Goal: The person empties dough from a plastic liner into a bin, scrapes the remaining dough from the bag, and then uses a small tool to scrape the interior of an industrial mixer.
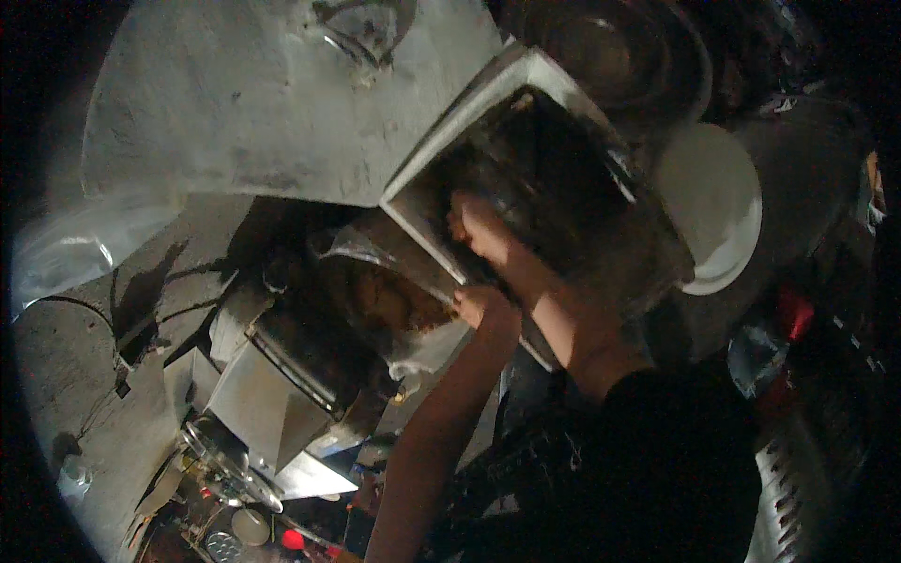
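Observation:
A box-like container with a pale rim (454, 134) and a dark, dirty interior lies tilted in front of me. My left hand (486, 307) grips its near-left rim, with the fingertips over the edge. Inside the container is my right hand (477, 225), low against the inner side near that same rim. Its fingers look curled, but blur and shadow hide whether they hold anything. Just left of my left hand, below the rim, a bag or bucket-like vessel (383, 299) holds brown material; which of the two it is cannot be told.
A large pale board or tabletop (281, 127) with a metal fitting lies at the top left. A white round lid or basin (711, 204) is at the right. Clear plastic (84, 253), a pale box (271, 401) and a metal ring (232, 471) lie at the left. Dark round vessels (605, 56) stand beyond.

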Demonstrator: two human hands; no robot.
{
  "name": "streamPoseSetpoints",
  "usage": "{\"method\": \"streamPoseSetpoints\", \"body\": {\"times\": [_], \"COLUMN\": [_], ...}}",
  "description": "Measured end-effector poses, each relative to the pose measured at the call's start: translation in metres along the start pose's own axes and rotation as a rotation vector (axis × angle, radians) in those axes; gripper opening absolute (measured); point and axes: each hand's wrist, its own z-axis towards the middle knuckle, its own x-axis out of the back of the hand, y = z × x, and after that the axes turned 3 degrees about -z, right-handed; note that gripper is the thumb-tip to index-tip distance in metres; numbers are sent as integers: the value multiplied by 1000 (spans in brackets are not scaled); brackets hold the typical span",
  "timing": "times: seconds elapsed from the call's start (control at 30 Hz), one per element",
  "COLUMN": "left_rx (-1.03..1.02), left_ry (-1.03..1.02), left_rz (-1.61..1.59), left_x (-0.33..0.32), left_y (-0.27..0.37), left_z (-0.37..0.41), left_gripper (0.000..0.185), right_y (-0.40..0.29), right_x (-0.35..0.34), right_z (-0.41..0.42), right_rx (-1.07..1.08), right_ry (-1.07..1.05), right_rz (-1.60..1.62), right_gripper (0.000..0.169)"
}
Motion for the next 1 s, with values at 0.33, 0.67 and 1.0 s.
{"method": "streamPoseSetpoints", "body": {"times": [0.33,0.67,1.0], "left_rx": [57,44,87], "left_ry": [74,23,-23], "left_rz": [-12,-53,139], "left_x": [-9,-1,-12], "left_y": [24,-5,15], "left_z": [-36,-2,-34], "left_gripper": [45,46,49], "right_y": [25,3,0], "right_x": [14,44,21], "right_z": [45,92,96], "right_rx": [52,246,318], "right_ry": [38,100,169], "right_rz": [1,-27,-9], "right_gripper": [18,18,20]}}
